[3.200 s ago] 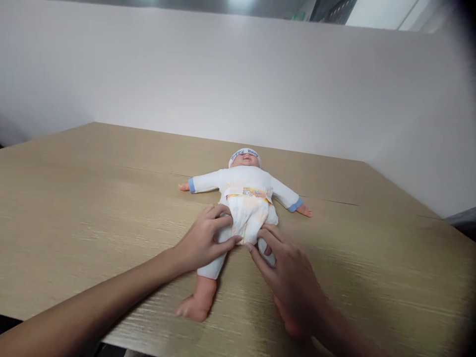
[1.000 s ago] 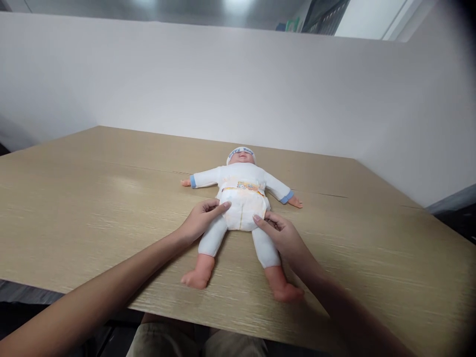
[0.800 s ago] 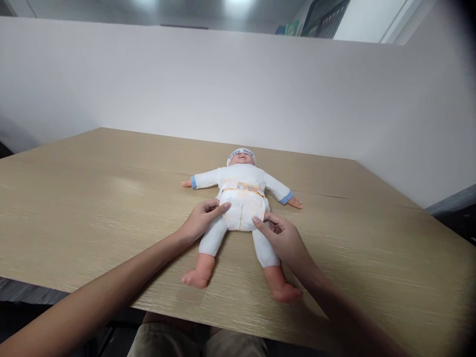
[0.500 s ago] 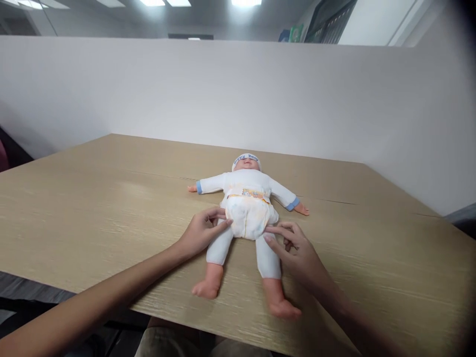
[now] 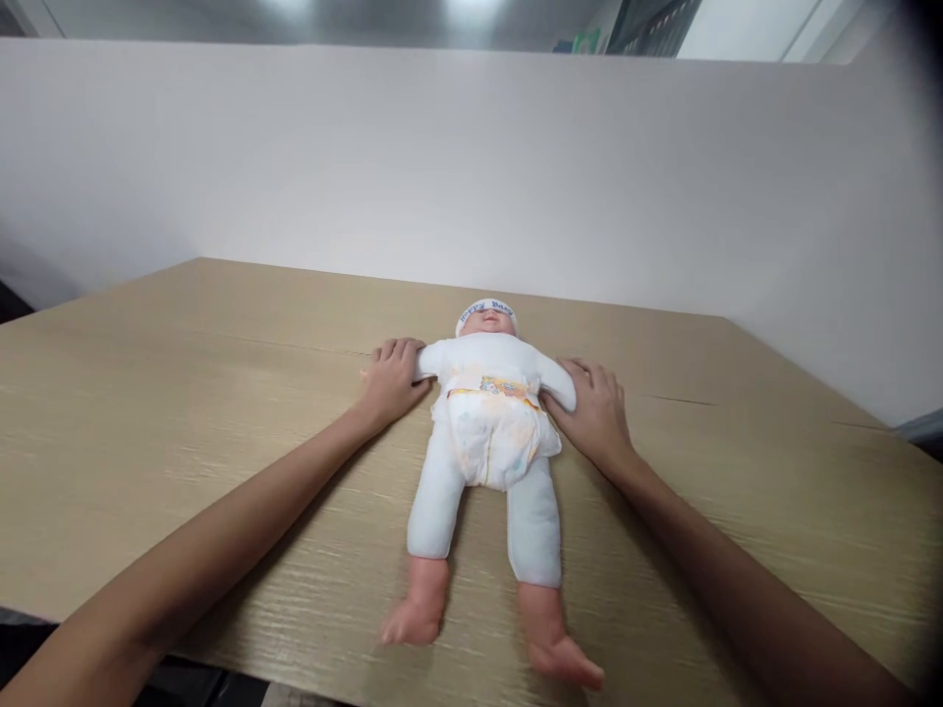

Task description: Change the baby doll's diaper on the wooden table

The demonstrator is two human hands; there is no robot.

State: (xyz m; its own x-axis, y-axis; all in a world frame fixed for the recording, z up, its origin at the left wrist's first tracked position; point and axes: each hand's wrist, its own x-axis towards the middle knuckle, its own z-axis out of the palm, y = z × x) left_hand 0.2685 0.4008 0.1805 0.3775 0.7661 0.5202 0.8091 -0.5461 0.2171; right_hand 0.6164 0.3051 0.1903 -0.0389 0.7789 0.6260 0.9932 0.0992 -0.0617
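Observation:
A baby doll point(image 5: 490, 352) in white clothes lies on its back on the wooden table, head away from me and bare feet toward me. A printed headband point(image 5: 486, 310) covers its forehead. Around its hips is a white diaper point(image 5: 492, 437) with an orange-edged patterned waistband. My left hand point(image 5: 394, 378) is closed over the doll's arm on the left, covering most of the forearm. On the other side, my right hand point(image 5: 595, 407) wraps round the other arm, its thumb underneath near the doll's waist. Both of the doll's cuffs are hidden by my hands.
The wooden table point(image 5: 221, 393) spreads out on all sides of the doll. A pale partition wall point(image 5: 471, 167) rises behind the table's far edge. At the right edge of view is a dark grey object point(image 5: 920, 429), too cut off to name.
Both hands have left the diaper's leg edges and moved up and outward to grip the doll's arms. The doll appears slightly nearer to me, and the view has tilted down.

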